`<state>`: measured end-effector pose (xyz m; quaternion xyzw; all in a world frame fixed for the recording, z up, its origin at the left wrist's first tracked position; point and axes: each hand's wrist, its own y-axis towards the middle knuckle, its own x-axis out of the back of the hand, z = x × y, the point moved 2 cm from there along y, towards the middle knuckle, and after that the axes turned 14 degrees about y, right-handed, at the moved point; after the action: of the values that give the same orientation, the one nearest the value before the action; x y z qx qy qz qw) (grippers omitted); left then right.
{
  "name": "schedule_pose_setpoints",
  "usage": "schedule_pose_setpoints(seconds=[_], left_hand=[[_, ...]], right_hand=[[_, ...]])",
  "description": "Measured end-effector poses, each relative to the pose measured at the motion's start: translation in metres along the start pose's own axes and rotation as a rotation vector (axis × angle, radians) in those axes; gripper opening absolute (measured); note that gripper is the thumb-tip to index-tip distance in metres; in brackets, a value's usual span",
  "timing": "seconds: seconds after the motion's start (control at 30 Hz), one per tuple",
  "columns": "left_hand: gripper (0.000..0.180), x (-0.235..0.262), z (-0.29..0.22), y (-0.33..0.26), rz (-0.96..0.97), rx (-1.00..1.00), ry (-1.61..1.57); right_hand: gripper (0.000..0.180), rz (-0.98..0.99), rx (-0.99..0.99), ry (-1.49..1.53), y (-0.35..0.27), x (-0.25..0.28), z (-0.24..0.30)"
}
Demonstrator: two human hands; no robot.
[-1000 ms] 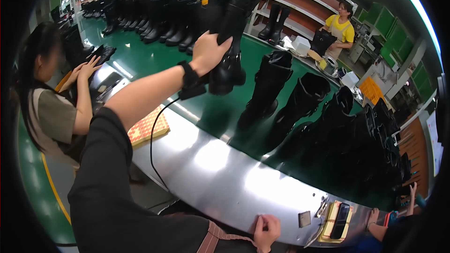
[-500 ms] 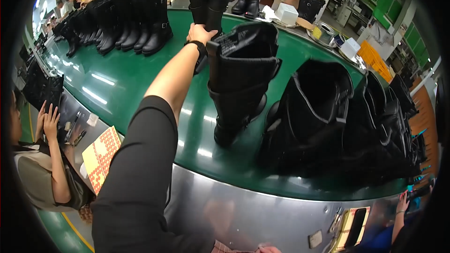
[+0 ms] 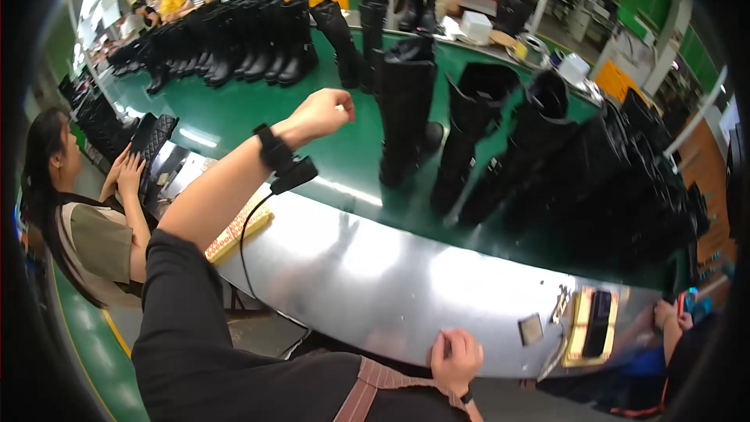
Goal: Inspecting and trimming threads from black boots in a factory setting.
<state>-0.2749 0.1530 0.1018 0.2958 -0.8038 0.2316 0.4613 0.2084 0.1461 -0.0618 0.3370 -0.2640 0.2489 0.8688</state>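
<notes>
My left hand (image 3: 322, 115) is raised above the green belt with its fingers curled together; a small pale spot shows at the fingertips, too small to name. A black wristband (image 3: 273, 150) with a small box and a cable sits on that wrist. To the right of this hand, and apart from it, a tall black boot (image 3: 405, 113) stands upright. Past the hand, another black boot (image 3: 337, 41) leans over. Low in the picture my right hand (image 3: 457, 358) hovers by the metal edge, fingers folded inward; what they hold, if anything, is hidden.
The green belt (image 3: 234, 113) carries a row of black boots (image 3: 293, 55) at far left and a blurred crowd of boots (image 3: 578, 180) at right. On the metal ledge (image 3: 375, 258) lie yellow sheets (image 3: 238, 234) and a dark phone (image 3: 598, 324). A co-worker (image 3: 98, 227) sits at left.
My left hand has come away from the boots at the back and drawn nearer, to the left. My right hand has risen into fuller view. The view has shifted, showing more of the ledge.
</notes>
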Motion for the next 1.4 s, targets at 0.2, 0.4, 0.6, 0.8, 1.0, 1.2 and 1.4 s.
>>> schedule_pose_setpoints(seconds=[0.2, 0.4, 0.6, 0.8, 1.0, 1.2, 1.4], left_hand=[[0.074, -0.059, -0.059, -0.041, -0.099, -0.395, 0.051], [0.085, -0.124, -0.134, -0.033, -0.397, -0.142, -0.011], [0.041, -0.106, -0.127, -0.031, -0.595, -0.217, 0.198], [0.036, -0.057, -0.088, -0.159, -0.884, -0.482, 0.281], [0.021, -0.064, -0.061, -0.261, -0.706, -0.502, 0.174], [0.021, -0.084, -0.063, -0.283, -0.724, -0.424, 0.132], [0.053, -0.086, -0.048, -0.301, -0.524, -0.579, -0.093]], right_hand=[[0.012, -0.054, 0.010, 0.034, 0.005, 0.004, 0.010], [0.011, -0.093, 0.035, 0.018, 0.003, 0.004, 0.010], [0.010, -0.076, 0.013, 0.098, 0.002, 0.007, 0.010], [0.028, -0.091, -0.066, -0.047, 0.003, 0.069, -0.013], [0.035, 0.177, -0.150, -0.319, 0.004, 0.117, -0.070], [0.041, 0.138, -0.141, -0.405, 0.023, 0.132, -0.044], [0.121, 0.201, 0.129, 0.400, 0.038, 0.032, 0.073]])
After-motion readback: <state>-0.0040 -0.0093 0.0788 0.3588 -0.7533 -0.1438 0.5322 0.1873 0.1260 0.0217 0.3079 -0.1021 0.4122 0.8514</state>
